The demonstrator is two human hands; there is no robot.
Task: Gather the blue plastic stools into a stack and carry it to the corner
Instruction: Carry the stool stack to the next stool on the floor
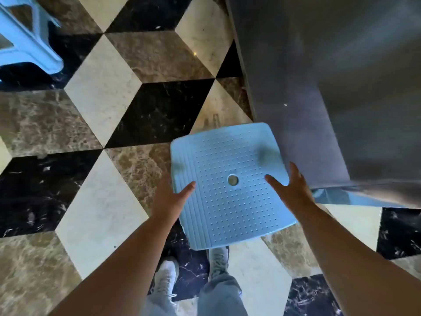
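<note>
A stool seat (230, 185) is flanked by the left hand (169, 199) and right hand (293, 192), above the shoes (166, 279) on the tiled floor (102, 106). A dark wall panel (330, 76) is seen just right; another stool (25, 39) is placed far left, well apart.

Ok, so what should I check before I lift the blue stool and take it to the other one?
1. Left hand on the stool: ok, thumb lies on the seat at its left edge.
2. Right hand on it: ok, thumb on the seat at the right edge.
3. Fingers hooked under the rim: cannot tell, hidden.
4. Feet clear: not ok, shoes are partly beneath the seat.
5. Dark panel beside it: not ok, very close.
6. Second stool in sight: ok, far left.
</note>
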